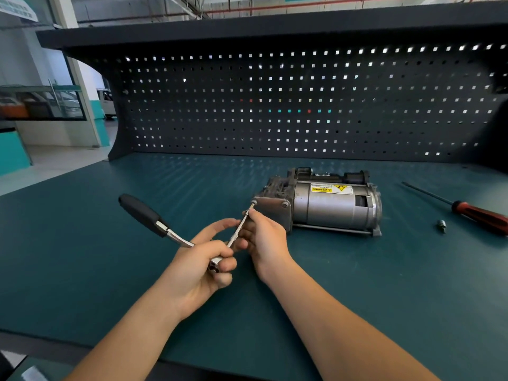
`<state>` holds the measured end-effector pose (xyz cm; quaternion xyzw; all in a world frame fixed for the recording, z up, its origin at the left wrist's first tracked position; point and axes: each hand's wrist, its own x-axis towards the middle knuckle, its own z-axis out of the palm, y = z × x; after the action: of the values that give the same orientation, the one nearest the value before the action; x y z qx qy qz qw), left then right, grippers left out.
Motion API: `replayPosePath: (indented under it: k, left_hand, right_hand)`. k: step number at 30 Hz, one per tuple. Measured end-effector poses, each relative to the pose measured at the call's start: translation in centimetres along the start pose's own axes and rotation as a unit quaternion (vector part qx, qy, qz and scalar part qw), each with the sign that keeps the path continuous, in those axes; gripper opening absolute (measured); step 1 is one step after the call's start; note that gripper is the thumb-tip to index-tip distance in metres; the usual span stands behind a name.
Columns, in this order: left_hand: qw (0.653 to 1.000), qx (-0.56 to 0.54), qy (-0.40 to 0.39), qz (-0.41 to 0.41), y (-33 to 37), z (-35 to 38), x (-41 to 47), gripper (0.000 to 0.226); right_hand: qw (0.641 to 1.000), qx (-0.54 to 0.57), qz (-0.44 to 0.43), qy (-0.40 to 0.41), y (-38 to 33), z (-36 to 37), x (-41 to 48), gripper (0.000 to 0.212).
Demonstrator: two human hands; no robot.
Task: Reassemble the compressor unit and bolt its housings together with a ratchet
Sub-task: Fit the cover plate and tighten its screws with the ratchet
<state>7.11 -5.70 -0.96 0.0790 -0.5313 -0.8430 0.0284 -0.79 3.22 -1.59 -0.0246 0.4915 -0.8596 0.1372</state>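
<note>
Looking down from the head view, the job appears well along. The grey cylindrical metal compressor unit (327,207) lies on its side, in one piece, on the dark teal workbench top (110,270), right of centre and about midway to the black perforated back panel (275,105). Its housings seem already mated. A thin tie rod (330,229) runs along its near side, and one bolt head (285,205) sits seated at the upper right corner of the flat end plate (270,209) on its left end.

What remains, as I judge it, is tightening. The chrome ratchet with the black rubber handle (148,215) carries a slim extension bar (239,228), whose tip meets the small bolt (252,205) at the plate's upper left corner. The left hand (200,268) has its fingers curled round the ratchet head, near the bench's front edge. The right hand (264,240) pinches the extension bar just short of the tip, steadying it. The plate's lower corners are hidden behind that hand, so I cannot tell whether those bolts are in.

The unit looks worn, with dull metal, a yellow warning label on top and dark fittings at its far side. A red-handled screwdriver (478,214) and a small metal socket (441,224) lie to the right, well apart from it.
</note>
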Motion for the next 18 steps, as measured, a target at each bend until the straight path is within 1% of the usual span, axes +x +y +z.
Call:
replayPosePath:
  k: [2, 3, 5, 6, 7, 8, 9, 10, 11, 12, 13, 14, 16, 18]
  left_hand:
    - [0.994, 0.111, 0.007, 0.022, 0.5, -0.2, 0.1, 0.053]
    - [0.983, 0.178, 0.011, 0.036, 0.7, -0.2, 0.0, 0.055]
    - [0.945, 0.318, 0.010, 0.072, 1.2, -0.4, 0.0, 0.061]
    - [0.915, 0.391, 0.003, 0.102, 1.3, -0.4, -0.1, 0.063]
    - [0.868, 0.477, -0.007, 0.139, 1.4, -0.3, -0.3, 0.063]
    - [0.797, 0.580, -0.016, 0.165, 1.4, -0.2, -0.4, 0.065]
    - [0.706, 0.683, -0.016, 0.186, 1.1, -0.1, -0.5, 0.068]
    - [0.615, 0.762, -0.002, 0.205, 0.6, 0.2, -0.5, 0.072]
    - [0.560, 0.798, 0.016, 0.224, 0.1, 0.4, -0.7, 0.075]
    - [0.543, 0.806, 0.026, 0.233, -0.3, 0.5, -0.6, 0.076]
    - [0.555, 0.797, 0.030, 0.238, -0.5, 0.5, -0.5, 0.075]
    - [0.589, 0.771, 0.030, 0.240, -0.5, 0.4, -0.3, 0.073]
    - [0.697, 0.683, 0.004, 0.218, -0.2, 0.2, 0.0, 0.065]
    - [0.805, 0.563, -0.021, 0.183, -0.3, 0.7, -0.2, 0.052]
  right_hand:
    - [1.000, -0.006, 0.000, -0.015, 0.1, -0.1, 0.1, 0.022]
    - [1.000, -0.010, 0.002, -0.019, 0.1, -0.1, 0.1, 0.022]
    - [1.000, -0.025, 0.003, -0.020, 0.2, -0.1, 0.3, 0.022]
    - [0.999, -0.037, 0.001, -0.015, 0.2, -0.1, 0.3, 0.023]
    - [0.999, -0.050, -0.004, -0.008, 0.2, 0.0, 0.4, 0.024]
    - [0.998, -0.063, -0.010, -0.001, 0.3, 0.0, 0.4, 0.026]
    - [0.997, -0.073, -0.018, 0.004, 0.4, 0.0, 0.4, 0.028]
    - [0.997, -0.080, -0.024, 0.005, 0.5, -0.1, 0.5, 0.030]
    - [0.996, -0.082, -0.027, 0.003, 0.6, -0.1, 0.4, 0.031]
    - [0.996, -0.081, -0.029, -0.001, 0.6, -0.2, 0.4, 0.031]
    - [0.996, -0.083, -0.031, -0.005, 0.5, -0.3, 0.4, 0.030]
    - [0.995, -0.090, -0.032, -0.006, 0.5, -0.3, 0.5, 0.030]
    - [0.995, -0.096, -0.030, -0.006, 0.3, -0.3, 0.6, 0.029]
    - [0.997, -0.069, -0.021, -0.016, 0.1, -0.5, 0.8, 0.032]
